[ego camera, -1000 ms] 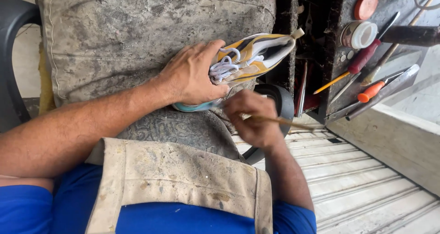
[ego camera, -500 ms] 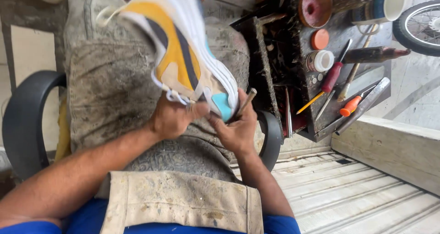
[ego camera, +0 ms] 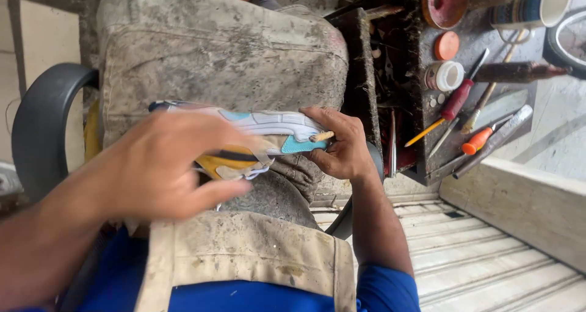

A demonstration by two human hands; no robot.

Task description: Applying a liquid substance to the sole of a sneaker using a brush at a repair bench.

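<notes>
A shoe (ego camera: 256, 135) was held on its side over the lap, above a dirty apron (ego camera: 244, 257). The left hand (ego camera: 165, 165) was laid over the shoe's yellow part, with the fingers bent around it. The heel end was gripped by the right hand (ego camera: 342, 144), and a small stick (ego camera: 321, 137) was pinched between its thumb and fingers, right against the sole. A dark tool box (ego camera: 427, 104) was seen near the right hand, with a red screwdriver (ego camera: 458, 98) and an orange one (ego camera: 477, 141) laid on it.

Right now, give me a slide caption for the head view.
Left hand steadies a sneaker on the lap while right hand presses a small wooden stick against it.
</notes>
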